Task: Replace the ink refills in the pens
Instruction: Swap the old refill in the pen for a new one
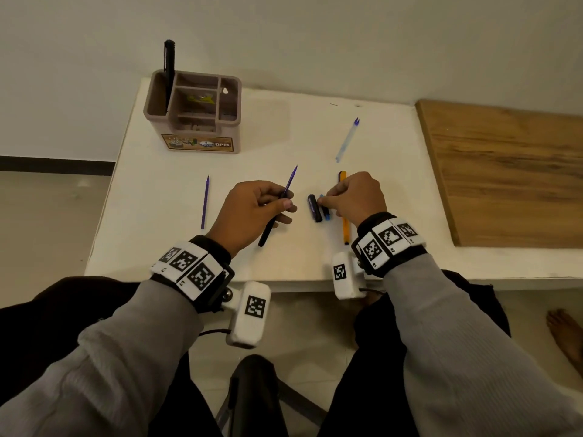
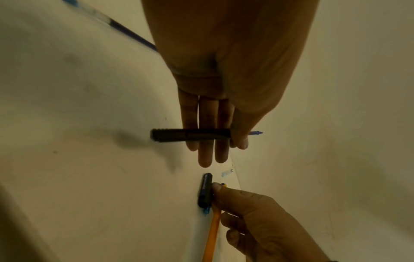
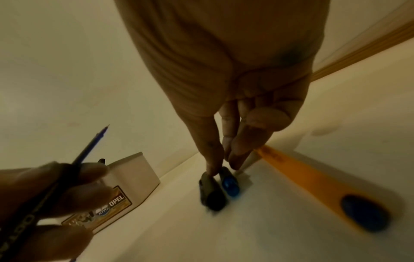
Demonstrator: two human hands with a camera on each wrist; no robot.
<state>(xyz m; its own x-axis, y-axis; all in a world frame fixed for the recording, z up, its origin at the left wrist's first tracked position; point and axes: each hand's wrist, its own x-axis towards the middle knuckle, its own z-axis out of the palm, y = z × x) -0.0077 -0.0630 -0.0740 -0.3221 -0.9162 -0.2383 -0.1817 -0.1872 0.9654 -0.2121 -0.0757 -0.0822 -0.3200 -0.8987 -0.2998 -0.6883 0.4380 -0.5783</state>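
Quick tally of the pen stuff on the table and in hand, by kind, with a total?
Loose purple refills: 1
Black pen barrels with a purple refill sticking out: 1, held in the left hand
Pens: 3, orange, clear blue-tipped, black in the organizer
Short cap-like pieces: 2, black, blue, at the right hand
Total: 7

Head view overhead; wrist views close.

My white surface abuts a pale wall; wooden board right, tiled floor left.
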